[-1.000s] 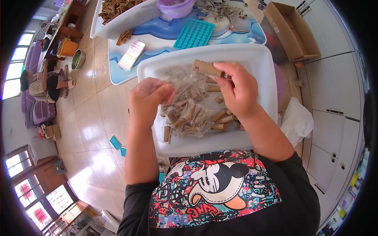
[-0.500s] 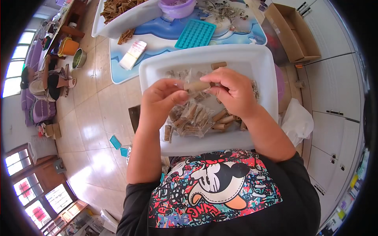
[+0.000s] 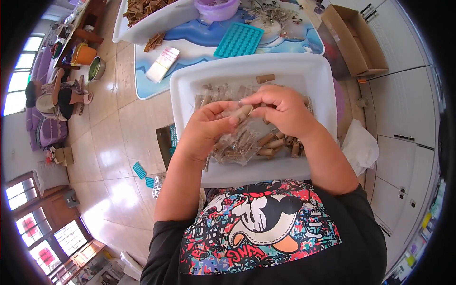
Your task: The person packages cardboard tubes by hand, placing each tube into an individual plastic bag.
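Note:
Over a white plastic tub, both my hands grip one small brown tube, with clear plastic film around it. My left hand is closed on its left end, thumb against the side. At the other end, the fingers of my right hand pinch the film and the tube's end. Below the hands lies a heap of film-wrapped brown tubes. Bare brown tubes are piled to its right. One single tube rests near the tub's far side.
Beyond the tub, a blue-and-white table carries a teal moulded tray, a stack of white slips, a purple basin and small metal pieces. A cardboard box stands right. Another person sits far left.
The tube has tilted and dropped slightly, with film now visible over it. My hands have drawn closer together, and my left hand has shifted right and down.

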Motion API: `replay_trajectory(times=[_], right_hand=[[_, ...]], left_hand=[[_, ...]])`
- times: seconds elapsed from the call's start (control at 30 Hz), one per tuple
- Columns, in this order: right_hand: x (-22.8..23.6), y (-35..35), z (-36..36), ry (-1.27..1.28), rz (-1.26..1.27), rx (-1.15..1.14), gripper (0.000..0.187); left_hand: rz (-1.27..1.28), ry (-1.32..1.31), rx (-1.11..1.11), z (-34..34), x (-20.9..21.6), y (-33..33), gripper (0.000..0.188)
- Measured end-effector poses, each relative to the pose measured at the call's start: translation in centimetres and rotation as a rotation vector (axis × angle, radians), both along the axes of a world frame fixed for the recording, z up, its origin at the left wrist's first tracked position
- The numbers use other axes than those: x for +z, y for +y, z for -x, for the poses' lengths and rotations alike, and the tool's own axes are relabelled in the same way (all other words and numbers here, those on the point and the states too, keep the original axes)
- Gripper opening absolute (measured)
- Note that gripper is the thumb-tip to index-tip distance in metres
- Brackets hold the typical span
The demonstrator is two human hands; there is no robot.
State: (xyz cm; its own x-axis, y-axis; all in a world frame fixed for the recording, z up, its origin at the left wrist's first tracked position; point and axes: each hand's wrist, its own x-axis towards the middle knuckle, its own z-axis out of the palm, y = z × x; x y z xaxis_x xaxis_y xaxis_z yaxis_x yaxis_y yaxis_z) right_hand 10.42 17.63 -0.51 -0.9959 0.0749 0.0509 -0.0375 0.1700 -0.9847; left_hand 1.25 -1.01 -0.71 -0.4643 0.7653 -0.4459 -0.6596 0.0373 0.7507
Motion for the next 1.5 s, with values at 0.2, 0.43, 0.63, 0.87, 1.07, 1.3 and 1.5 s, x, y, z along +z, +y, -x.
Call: replay_trajectory(times=[0.2,0.43,0.63,0.87,1.07,1.3,1.5], right_hand=[[-0.1,-1.0,-0.2,-0.076,0.014,-0.204,0.016],[-1.0,-1.6,0.0,0.243,-0.119,-0.236,0.016],[-1.3,-1.3,-0.1,-0.138,0.209,-0.244,0.01],[-0.9,-0.9,-0.1,0.034,-0.023,-0.213,0.011],[-1.4,-2.4,-0.2,0.115,-0.161,-0.161,0.017],[-1.2,-1.5,0.1,0.094,-0.137,-0.213,0.018],[-0.4,-2.6,0.6,0.298,-0.305,-0.361,0.014]], left_hand=[[-0.037,-0.065,0.067,-0.1,-0.6,0.4,0.038],[-0.054,-0.025,0.202,-0.5,-1.6,0.7,0.034],[-0.068,-0.125,0.131,-0.6,-0.2,0.8,0.024],[0.227,0.349,0.066,-0.5,0.8,1.0,0.017],[0.219,0.258,0.16,-0.9,1.2,1.6,0.018],[0.132,0.203,0.247,-1.3,-0.7,1.1,0.019],[0.111,0.298,0.208,-2.2,0.0,1.7,0.017]])
